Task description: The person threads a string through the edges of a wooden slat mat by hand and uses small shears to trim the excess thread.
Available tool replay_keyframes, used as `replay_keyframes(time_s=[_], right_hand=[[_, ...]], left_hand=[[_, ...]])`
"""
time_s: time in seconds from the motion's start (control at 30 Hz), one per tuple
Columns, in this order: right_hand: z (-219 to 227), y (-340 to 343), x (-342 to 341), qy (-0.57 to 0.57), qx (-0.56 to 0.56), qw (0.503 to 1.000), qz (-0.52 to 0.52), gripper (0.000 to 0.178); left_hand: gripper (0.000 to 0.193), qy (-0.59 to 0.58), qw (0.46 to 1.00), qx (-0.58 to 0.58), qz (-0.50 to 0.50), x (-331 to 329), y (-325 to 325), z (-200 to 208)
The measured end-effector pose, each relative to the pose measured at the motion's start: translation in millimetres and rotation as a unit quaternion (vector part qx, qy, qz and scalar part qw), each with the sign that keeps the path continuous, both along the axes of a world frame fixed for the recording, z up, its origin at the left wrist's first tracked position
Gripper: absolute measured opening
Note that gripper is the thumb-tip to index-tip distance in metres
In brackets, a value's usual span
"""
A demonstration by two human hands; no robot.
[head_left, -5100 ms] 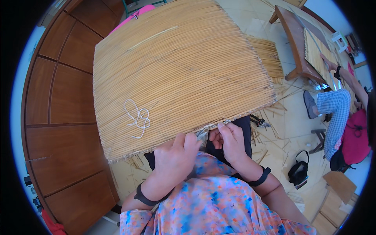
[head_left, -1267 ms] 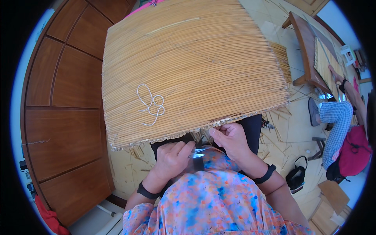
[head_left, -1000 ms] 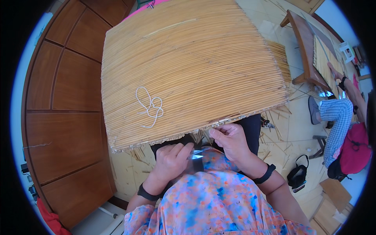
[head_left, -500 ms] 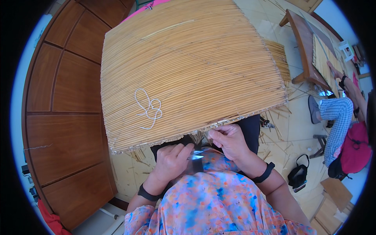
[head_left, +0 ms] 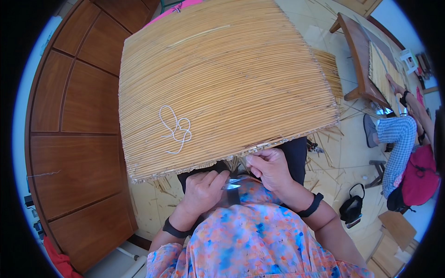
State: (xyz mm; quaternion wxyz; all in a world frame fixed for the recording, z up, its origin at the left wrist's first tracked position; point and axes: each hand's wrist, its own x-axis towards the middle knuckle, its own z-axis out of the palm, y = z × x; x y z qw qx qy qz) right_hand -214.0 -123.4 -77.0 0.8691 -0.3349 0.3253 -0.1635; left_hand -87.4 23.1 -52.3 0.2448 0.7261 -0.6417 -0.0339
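Observation:
A large mat of straw-coloured reed stalks (head_left: 232, 88) lies tilted before me, its near edge above my lap. By that edge, left of the middle, my left hand (head_left: 203, 187) is closed round a pair of scissors (head_left: 233, 184). Two short bright blades stick out from it toward the right, slightly apart; the handles are hidden in my fingers. My right hand (head_left: 269, 167) is pinched right at the mat's near edge, thumb against bent fingers. What sits between those fingertips is too small to make out. A loose white string (head_left: 175, 130) lies looped on the mat's left part.
Brown wooden panelling (head_left: 88, 171) runs along the left. Cut stalks (head_left: 320, 162) litter the tiled floor, near a small black bag (head_left: 352, 207). At the right, another person's hand (head_left: 395, 85) rests by a smaller mat (head_left: 382, 69) on a wooden table (head_left: 354, 53).
Both my hands stay nearly in place at the mat's near edge. The fingers of my right hand have shifted very slightly; the scissors still point right.

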Motion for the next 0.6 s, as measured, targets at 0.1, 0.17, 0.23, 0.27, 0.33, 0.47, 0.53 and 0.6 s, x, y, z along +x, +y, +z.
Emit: replay_keyframes(time_s=[0.1,0.17,0.23,0.27,0.33,0.47,0.53,0.6], right_hand=[[-0.8,-0.5,0.3,0.005,-0.007,1.000,0.006,0.009],[-4.7,-0.6,0.1,0.005,-0.011,1.000,0.009,0.009],[-5.1,-0.8,0.3,0.006,-0.015,1.000,0.011,0.010],[-3.6,-1.0,0.6,0.017,-0.018,0.999,0.020,0.010],[-4.6,-1.6,1.2,0.029,-0.021,0.999,0.029,0.011],[-4.2,-2.7,2.2,0.091,-0.120,0.980,0.128,0.013],[-1.5,-2.9,1.4,0.100,-0.118,0.976,0.154,0.013],[-0.5,-2.8,-1.4,0.079,-0.145,0.981,0.105,0.011]], left_hand=[[0.021,-0.023,1.000,0.002,-0.002,1.3,0.7,-2.2],[0.020,-0.022,1.000,0.003,-0.001,1.4,0.5,-2.2],[0.020,-0.022,1.000,0.005,-0.001,1.4,0.0,-1.6],[0.020,-0.022,1.000,0.006,0.000,1.3,-0.5,-0.2],[0.020,-0.022,1.000,0.008,0.001,1.2,-1.5,1.1],[0.020,0.004,1.000,0.003,0.000,0.8,-2.3,1.3],[0.019,0.003,1.000,0.003,0.000,1.4,-2.5,1.3],[0.019,-0.023,1.000,0.017,0.003,2.2,-1.4,0.3]])
